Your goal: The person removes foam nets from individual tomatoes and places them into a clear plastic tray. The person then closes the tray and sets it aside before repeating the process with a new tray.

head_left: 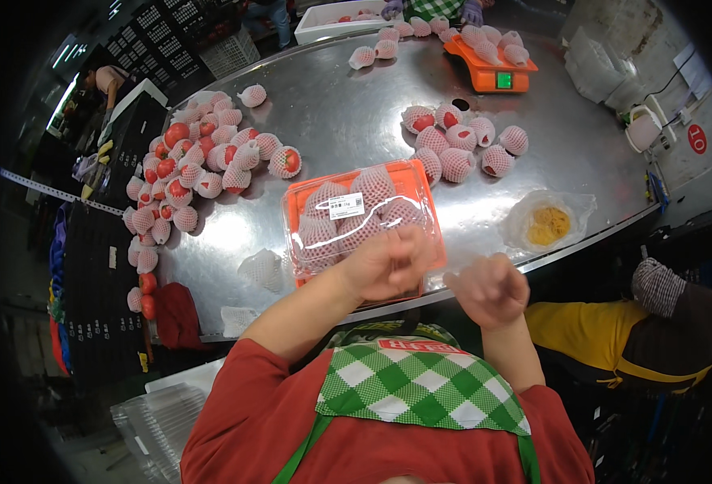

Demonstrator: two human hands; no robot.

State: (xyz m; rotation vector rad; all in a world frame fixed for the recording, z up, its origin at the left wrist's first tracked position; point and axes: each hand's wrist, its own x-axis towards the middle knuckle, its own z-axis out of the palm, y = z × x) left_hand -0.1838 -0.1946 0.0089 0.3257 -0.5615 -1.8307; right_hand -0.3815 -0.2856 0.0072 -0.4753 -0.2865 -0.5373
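Observation:
A clear plastic clamshell box [301,211] with a white label on its lid holds several tomatoes in foam nets. It rests on an orange scale [433,211] near the table's front edge. Over the box's near right corner is my left hand [392,262], its fingers curled closed. My right hand [491,290] hovers past the table's edge to the right, blurred, with its fingers curled too. Whatever either hand holds is too small or smeared to make out. To the right lies an open plastic bag of yellow rubber bands [549,226].
A large heap of net-wrapped tomatoes [210,153] covers the table's left; a smaller group [457,149] sits beyond the scale. Across the metal table [331,105] stands another loaded orange scale [493,77] before a co-worker's gloved hands [470,13]. Another person's yellow apron [586,335] is at right.

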